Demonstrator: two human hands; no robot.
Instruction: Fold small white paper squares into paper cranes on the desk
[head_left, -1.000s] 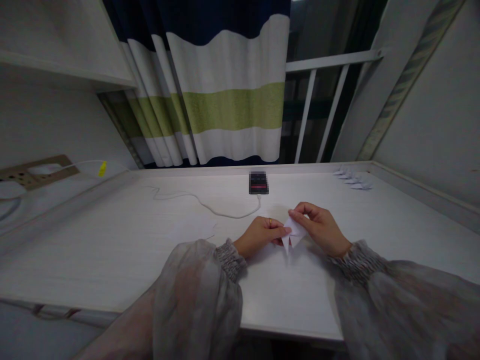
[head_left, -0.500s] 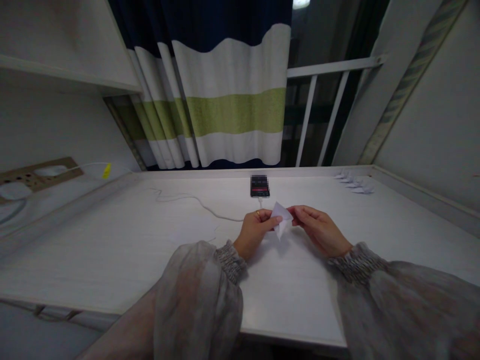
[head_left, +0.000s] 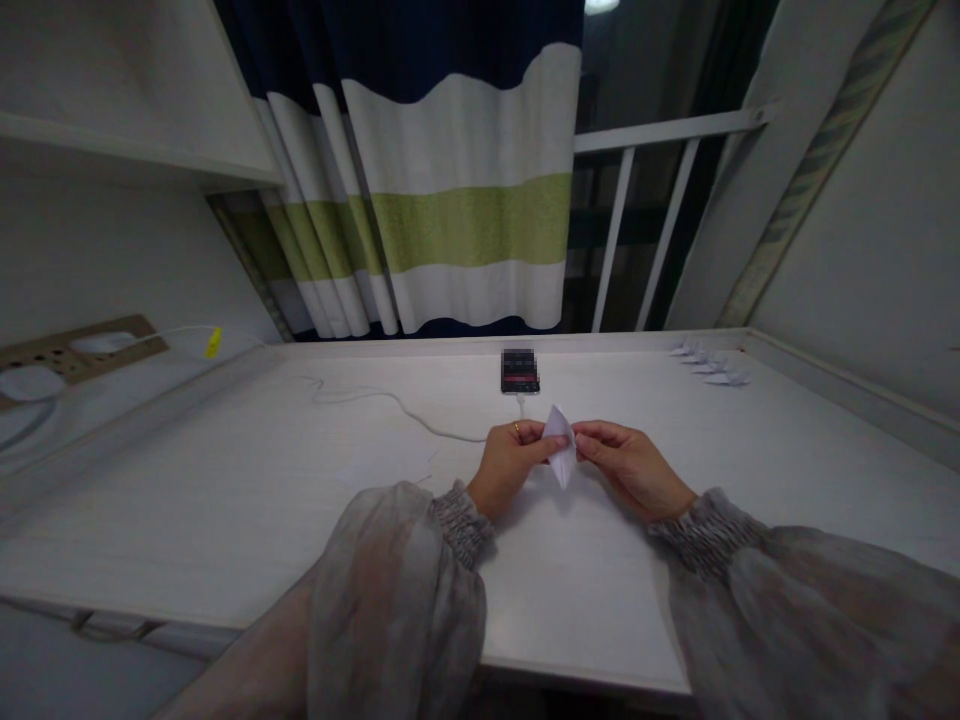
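Observation:
Above the white desk I hold a folded piece of white paper (head_left: 559,462), now a narrow diamond with pointed ends at top and bottom. My left hand (head_left: 511,455), with a ring on one finger, pinches it from the left, thumb lying across its front. At its right edge, my right hand (head_left: 628,462) has thumb and fingertips closed on the paper. The fingers behind the paper are hidden.
A phone (head_left: 520,371) lies beyond my hands with a white cable (head_left: 420,420) running left across the desk (head_left: 300,540). Several small folded paper pieces (head_left: 709,366) sit in a row at the back right. A power strip (head_left: 82,350) is at the left wall.
My right hand has moved slightly left and folded the paper's right corner inward. The paper is narrower, and my left hand has stayed in place.

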